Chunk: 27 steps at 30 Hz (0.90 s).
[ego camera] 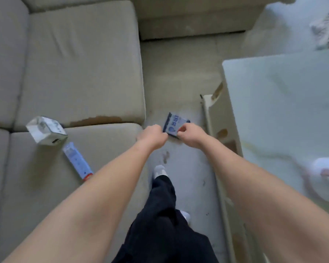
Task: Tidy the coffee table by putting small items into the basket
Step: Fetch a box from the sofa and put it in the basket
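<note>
— What was the person holding?
— A small blue-and-white packet [176, 126], up over the floor between the sofa [74, 73] and the coffee table [285, 111]. The left hand [153, 136] pinched its left edge, the right hand [190, 135] its right edge, fingers curled closed on it.
— Could the print be read?
— No, too blurred.
— Anything nearby?
— On the sofa lay a clear box [46, 132], and just beside it a white tube [77, 161] with a red end.

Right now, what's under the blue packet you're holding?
Under the blue packet, held by the left hand and right hand, only bare floor shows around it. The spot right beneath is covered by the packet and fingers.
</note>
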{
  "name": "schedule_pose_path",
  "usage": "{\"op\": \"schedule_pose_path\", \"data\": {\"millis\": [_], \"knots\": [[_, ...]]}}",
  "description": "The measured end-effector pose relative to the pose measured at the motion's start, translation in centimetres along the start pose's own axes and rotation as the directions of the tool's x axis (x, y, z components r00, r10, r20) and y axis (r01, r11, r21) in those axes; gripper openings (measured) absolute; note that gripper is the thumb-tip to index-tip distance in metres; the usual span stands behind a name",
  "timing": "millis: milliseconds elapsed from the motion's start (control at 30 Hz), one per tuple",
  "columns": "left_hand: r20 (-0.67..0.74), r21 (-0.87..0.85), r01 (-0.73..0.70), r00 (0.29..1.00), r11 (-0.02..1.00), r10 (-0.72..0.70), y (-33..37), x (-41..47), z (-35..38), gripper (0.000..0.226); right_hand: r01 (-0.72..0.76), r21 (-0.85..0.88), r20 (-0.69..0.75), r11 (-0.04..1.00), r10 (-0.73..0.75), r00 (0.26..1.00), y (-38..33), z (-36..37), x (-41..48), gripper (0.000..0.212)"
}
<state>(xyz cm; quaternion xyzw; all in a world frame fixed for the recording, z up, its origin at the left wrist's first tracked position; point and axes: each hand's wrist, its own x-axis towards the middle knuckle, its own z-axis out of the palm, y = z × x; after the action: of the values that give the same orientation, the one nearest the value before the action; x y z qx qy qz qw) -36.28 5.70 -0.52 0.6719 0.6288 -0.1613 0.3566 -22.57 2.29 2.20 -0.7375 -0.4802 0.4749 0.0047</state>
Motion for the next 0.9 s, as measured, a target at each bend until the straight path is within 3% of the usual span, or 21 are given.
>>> {"op": "schedule_pose_path", "data": {"millis": [233,400,500,667,733,800,900], "knots": [[-0.054,-0.243,0.328,0.935,0.913,-0.35,-14.2,-0.7,-1.1,0.035,0.207,-0.202,0.265,0.957,-0.15,0.952,-10.6,8.9,4.7,0.036],[-0.058,-0.449,0.465,0.837,0.763,-0.545,-22.7,-1.3,-1.9,0.022,0.294,-0.278,0.384,0.914,-0.175,0.906,-17.4,15.5,6.7,0.038],[-0.058,-0.603,0.498,0.751,0.623,-0.657,-28.0,-0.8,-3.5,0.023,0.32,-0.265,0.418,0.91,-0.191,0.888,-22.3,19.3,8.4,0.037],[-0.113,-0.839,0.39,0.559,0.38,-0.821,-36.3,1.2,-6.8,0.009,0.308,-0.092,0.399,0.947,-0.248,0.883,-30.6,25.6,12.5,0.046],[-0.108,-0.897,0.329,0.483,0.294,-0.869,-39.1,2.9,-8.0,0.021,0.331,-0.037,0.394,0.943,-0.29,0.872,-33.7,27.7,14.1,0.049],[-0.097,-0.925,0.282,0.471,0.254,-0.877,-40.9,4.6,-9.2,0.04,0.305,0.031,0.387,0.952,-0.293,0.875,-36.1,29.2,15.7,0.045],[-0.092,-0.926,0.267,0.524,0.266,-0.847,-41.9,7.3,-10.4,0.074,0.196,0.117,0.448,0.974,-0.228,0.864,-37.6,30.8,17.7,0.049]]}}
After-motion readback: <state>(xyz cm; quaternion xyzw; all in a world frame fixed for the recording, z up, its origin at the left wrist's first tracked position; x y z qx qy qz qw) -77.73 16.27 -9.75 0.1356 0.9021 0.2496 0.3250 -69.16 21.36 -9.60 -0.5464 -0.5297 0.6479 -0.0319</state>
